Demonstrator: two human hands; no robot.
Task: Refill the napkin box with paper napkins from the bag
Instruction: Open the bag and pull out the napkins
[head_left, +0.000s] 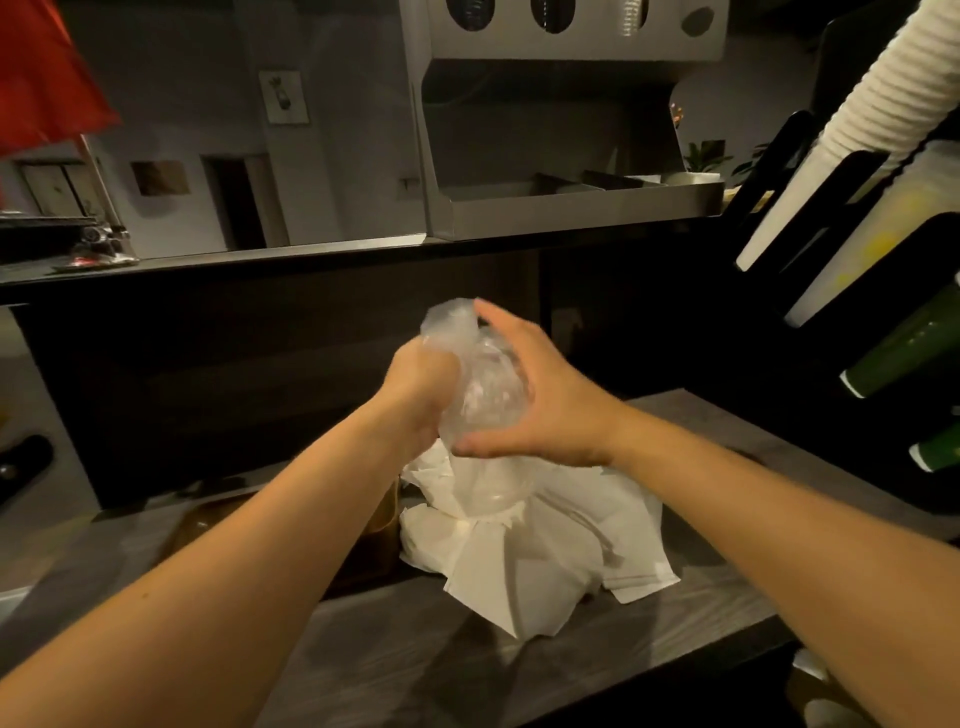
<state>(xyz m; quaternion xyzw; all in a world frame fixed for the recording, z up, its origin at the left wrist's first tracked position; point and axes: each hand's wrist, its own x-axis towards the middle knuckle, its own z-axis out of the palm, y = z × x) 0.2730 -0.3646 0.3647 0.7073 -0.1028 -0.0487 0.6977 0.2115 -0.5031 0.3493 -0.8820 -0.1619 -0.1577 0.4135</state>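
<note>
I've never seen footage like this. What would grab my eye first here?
Dead centre, two bare hands hold up a clear plastic bag: the left hand grips its bunched neck, and the right hand presses open fingers against its side. Below it, white paper napkins spill in a heap onto the grey counter.

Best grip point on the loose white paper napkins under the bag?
Judging from the pose, take the white paper napkins at the fanned near edge, coming from the front: corners splay free on the grey counter, while the clear plastic bag covers the top.
</note>
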